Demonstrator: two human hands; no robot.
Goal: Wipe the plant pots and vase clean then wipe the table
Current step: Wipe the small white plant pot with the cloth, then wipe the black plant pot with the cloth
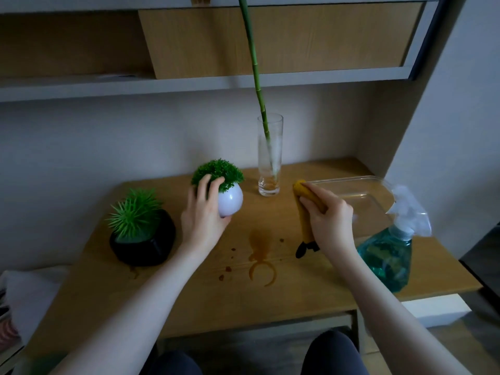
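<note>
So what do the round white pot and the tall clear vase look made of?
The round white pot looks like glossy plastic or glazed ceramic: a bright highlight shows on its smooth side. The tall clear vase looks like glass: see-through, with a thick base.

the table (pixel 311 280) is warm light-brown wood with a faint grain, marked by brown stains (pixel 261 255): a blotch, a ring and scattered spots. one pot (pixel 230 203) is glossy white, topped with dense dark-green leaves. the other pot (pixel 146 246) is shiny black and holds a brighter green spiky plant (pixel 134 212). the vase (pixel 269 155) is clear glass, brownish at the bottom, with a green stem (pixel 255 69) in it. the cloth (pixel 308 207) is mustard yellow with a black end. the spray bottle (pixel 389 255) is teal blue-green with a clear nozzle. the tray (pixel 359 182) is clear.
</note>
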